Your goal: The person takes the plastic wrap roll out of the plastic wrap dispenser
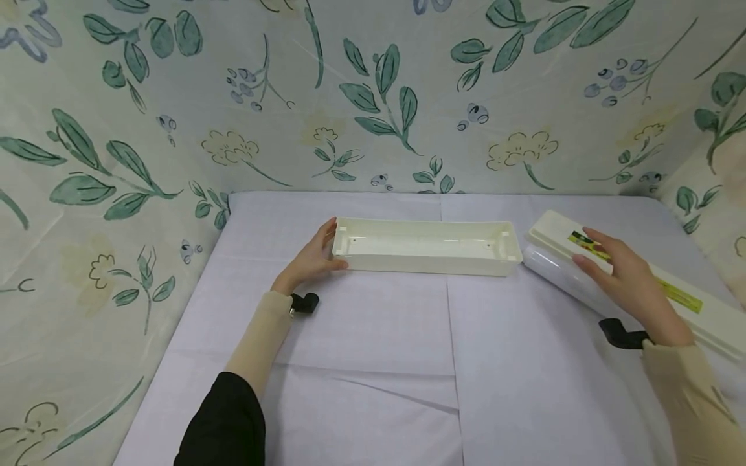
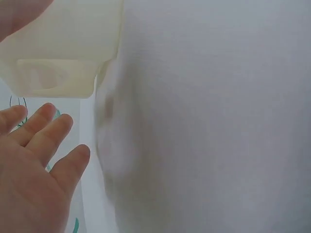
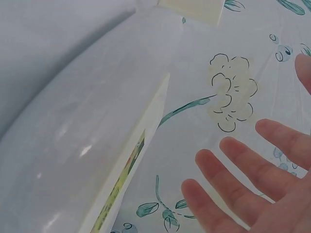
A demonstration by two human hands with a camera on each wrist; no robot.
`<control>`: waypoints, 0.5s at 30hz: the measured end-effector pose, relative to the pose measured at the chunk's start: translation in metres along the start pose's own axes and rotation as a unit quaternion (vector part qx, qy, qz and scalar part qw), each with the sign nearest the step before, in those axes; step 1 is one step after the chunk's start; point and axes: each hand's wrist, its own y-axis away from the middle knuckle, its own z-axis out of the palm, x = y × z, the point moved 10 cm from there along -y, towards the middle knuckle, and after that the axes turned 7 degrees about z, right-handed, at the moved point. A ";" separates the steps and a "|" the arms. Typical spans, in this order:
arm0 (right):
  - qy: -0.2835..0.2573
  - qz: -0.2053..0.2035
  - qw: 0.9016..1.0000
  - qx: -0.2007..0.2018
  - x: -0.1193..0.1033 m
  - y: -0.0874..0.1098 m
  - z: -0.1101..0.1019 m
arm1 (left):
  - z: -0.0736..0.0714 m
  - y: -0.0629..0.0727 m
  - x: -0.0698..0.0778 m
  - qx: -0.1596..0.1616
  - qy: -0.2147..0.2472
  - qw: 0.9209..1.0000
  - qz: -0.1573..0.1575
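A long, shallow cream plastic box [image 1: 428, 264] with its top side open sits near the back of the table. My left hand [image 1: 311, 259] holds its left end, the thumb at the front wall and a finger at the far corner; in the left wrist view the other fingers [image 2: 51, 141] are spread apart from the box. At the right, a long cream lid [image 1: 550, 226] with yellow-green labels lies slanted beside a roll of clear plastic film [image 1: 556, 272]. My right hand [image 1: 632, 281] hovers over these two, its fingers [image 3: 211, 170] spread and holding nothing.
A white cloth [image 1: 361, 408] with fold creases covers the table. Behind and beside it hangs a leaf-and-flower-patterned curtain [image 1: 291, 142]. The box's right end stands close to the roll's near-left end.
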 end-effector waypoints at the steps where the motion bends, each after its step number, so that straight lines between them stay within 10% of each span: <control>1: 0.000 0.000 1.000 -0.001 -0.002 -0.001 0.000 | -0.001 0.001 0.001 0.000 -0.005 1.000 0.000; 15: -0.014 -0.050 0.999 -0.004 -0.045 -0.015 0.009 | -0.012 0.003 0.047 0.026 -0.122 0.991 0.049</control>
